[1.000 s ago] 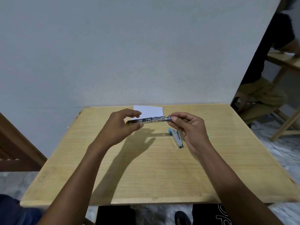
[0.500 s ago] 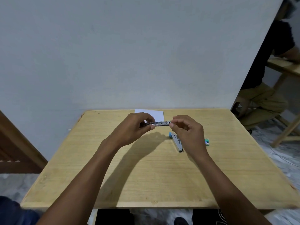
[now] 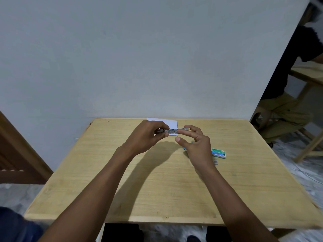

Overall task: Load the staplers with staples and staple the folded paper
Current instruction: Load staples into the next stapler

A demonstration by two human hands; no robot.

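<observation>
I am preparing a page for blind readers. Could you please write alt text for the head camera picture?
Two bare hands hold a small metal stapler in the air above a wooden table, the left hand gripping one end and the right hand touching the other. A folded white paper lies behind, a green staple box to the right.

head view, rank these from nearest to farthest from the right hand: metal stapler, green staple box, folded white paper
1. metal stapler: at the fingertips of the right hand, its other end in the left hand.
2. green staple box: on the table just right of that hand.
3. folded white paper: at the table's far edge, behind the stapler.
</observation>
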